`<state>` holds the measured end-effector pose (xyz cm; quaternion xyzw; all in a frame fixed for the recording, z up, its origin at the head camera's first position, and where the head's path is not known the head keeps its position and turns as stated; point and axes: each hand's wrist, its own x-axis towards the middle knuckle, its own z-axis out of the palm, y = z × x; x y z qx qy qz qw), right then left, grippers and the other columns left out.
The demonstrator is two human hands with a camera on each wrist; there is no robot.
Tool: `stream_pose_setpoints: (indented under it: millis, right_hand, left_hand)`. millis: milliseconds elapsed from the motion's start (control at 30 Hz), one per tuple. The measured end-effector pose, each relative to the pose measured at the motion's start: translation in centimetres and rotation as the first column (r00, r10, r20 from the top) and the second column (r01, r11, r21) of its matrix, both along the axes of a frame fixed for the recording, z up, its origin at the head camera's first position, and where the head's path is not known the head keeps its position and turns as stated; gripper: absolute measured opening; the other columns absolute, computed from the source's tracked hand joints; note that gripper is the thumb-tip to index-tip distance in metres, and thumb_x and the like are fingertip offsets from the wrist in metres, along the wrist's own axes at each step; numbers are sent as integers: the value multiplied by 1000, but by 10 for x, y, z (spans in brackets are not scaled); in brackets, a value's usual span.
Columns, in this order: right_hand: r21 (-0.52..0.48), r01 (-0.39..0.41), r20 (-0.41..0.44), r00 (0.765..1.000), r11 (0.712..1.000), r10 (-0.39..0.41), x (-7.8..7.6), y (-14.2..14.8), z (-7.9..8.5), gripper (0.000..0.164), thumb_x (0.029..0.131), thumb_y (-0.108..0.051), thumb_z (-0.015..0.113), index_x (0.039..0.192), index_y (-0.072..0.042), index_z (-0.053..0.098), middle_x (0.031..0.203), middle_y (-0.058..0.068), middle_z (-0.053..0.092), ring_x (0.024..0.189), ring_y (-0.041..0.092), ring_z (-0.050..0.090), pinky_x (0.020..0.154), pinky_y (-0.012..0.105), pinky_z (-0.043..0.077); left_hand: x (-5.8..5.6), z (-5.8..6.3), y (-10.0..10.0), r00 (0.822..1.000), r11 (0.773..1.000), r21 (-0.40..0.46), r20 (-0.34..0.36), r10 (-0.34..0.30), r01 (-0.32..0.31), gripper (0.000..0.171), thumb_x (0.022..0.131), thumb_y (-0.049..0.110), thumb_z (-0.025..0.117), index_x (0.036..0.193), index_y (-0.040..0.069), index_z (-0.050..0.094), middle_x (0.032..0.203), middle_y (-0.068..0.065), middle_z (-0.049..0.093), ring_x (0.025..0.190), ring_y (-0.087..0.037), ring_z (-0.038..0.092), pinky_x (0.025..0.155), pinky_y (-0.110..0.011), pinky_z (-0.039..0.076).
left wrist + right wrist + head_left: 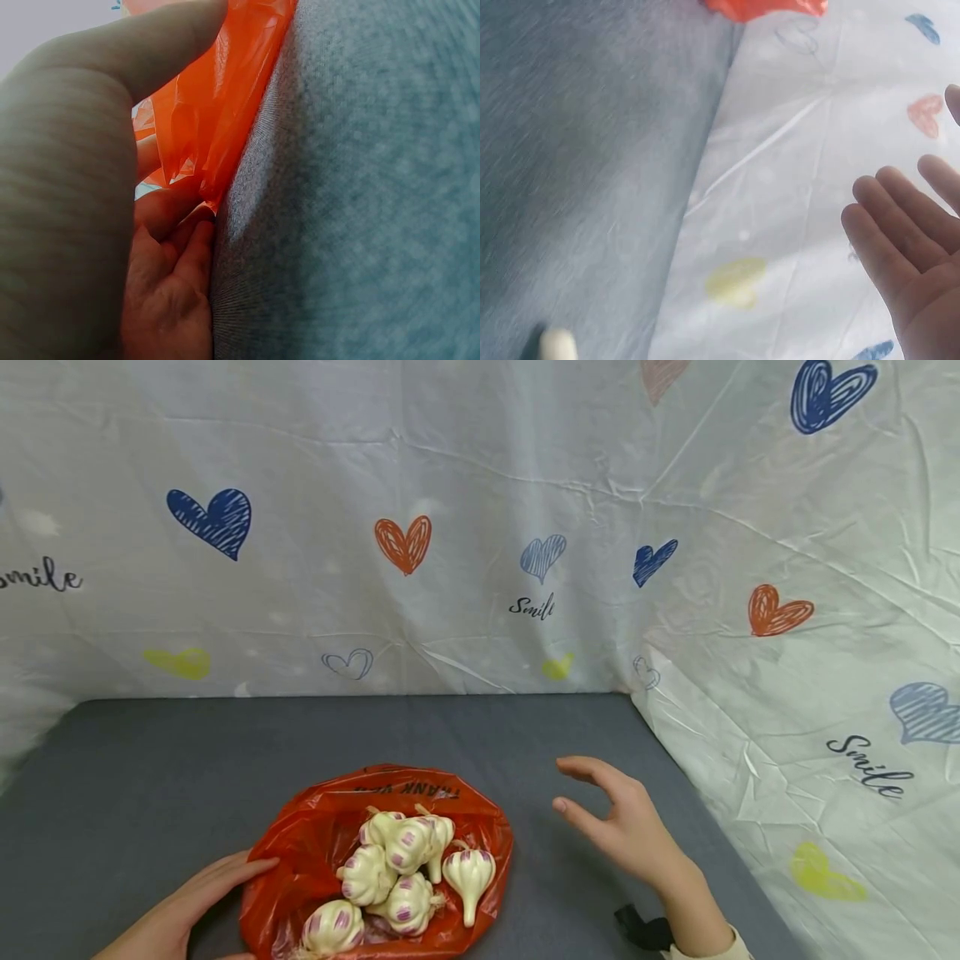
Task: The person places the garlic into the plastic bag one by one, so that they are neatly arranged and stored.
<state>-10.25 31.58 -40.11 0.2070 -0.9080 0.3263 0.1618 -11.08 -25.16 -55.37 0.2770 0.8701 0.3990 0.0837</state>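
Observation:
An orange-red plastic bag (300, 827) with dark lettering lies wide open on the grey table, holding several white garlic bulbs (367, 875) with purple patches. One bulb (468, 872) sits a little apart at the bag's right side, its stem toward me. At the left rim, my left hand (183, 902) grips the bag's side; in the left wrist view its curled fingers (169, 214) meet the orange plastic low against the cloth. My right hand (626, 827) is held right of the bag, empty, with thumb and fingers spread. The right wrist view shows its fingers (900, 225) extended.
Dark grey cloth covers the table (187, 760). A white sheet (465, 468) printed with hearts and "Smile" hangs behind it and along the right side. Beside the right wrist is a black strap-like piece (643, 931). A pale rounded tip (559, 345) shows low in the right wrist view.

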Motion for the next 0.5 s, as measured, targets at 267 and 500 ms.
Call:
stream_pose_setpoints:
  millis: [267, 500]
  right_hand:
    - [14, 45, -39, 998, 999, -45, 4, 14, -7, 47, 97, -15, 87, 141, -21, 70, 136, -7, 72, 122, 21, 71, 102, 23, 53]
    - [27, 92, -79, 993, 995, -90, 9, 24, -14, 49, 94, -11, 89, 140, -19, 72, 135, -6, 73, 120, 22, 71, 102, 18, 50]
  left_hand:
    - [-2, -5, -4, 1000, 1000, -2, 27, 5, -5, 85, 94, 35, 89, 166, 41, 44, 168, 6, 42, 138, 12, 38, 89, -31, 57]
    - [-1, -3, -3, 1000, 1000, -12, 30, 7, -6, 84, 94, 35, 89, 165, 42, 44, 167, 6, 43, 138, 10, 40, 89, -31, 57]
